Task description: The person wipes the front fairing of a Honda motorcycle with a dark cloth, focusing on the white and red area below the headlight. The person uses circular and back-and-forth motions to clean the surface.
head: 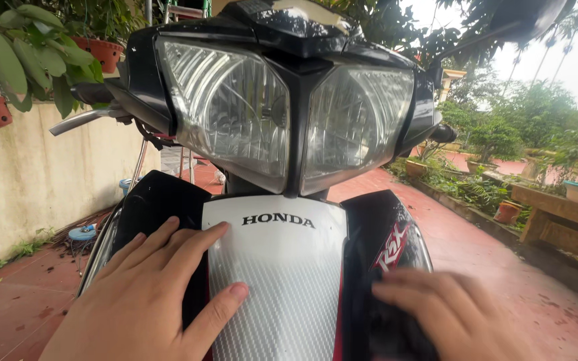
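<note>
Under both hands stands the front of a parked motorbike (282,167), seen from close in front, on a red tiled yard floor (490,247). Left hand (148,294) lies open and flat, fingers spread, pressed on the black side panel (152,200) where it meets the white centre shield (275,281); the thumb reaches onto the white part, as if bracing the body steady. Right hand (449,311) rests palm down on the opposite black and red panel (382,234); it looks blurred, and something dark, perhaps a cloth, may lie beneath it, but I cannot tell whether it grips anything. Above the fingers sit twin clear headlights (289,120). Beyond the left hand runs a pale wall (28,180) with hanging potted plants (95,50); beyond the right, garden beds (483,187).
</note>
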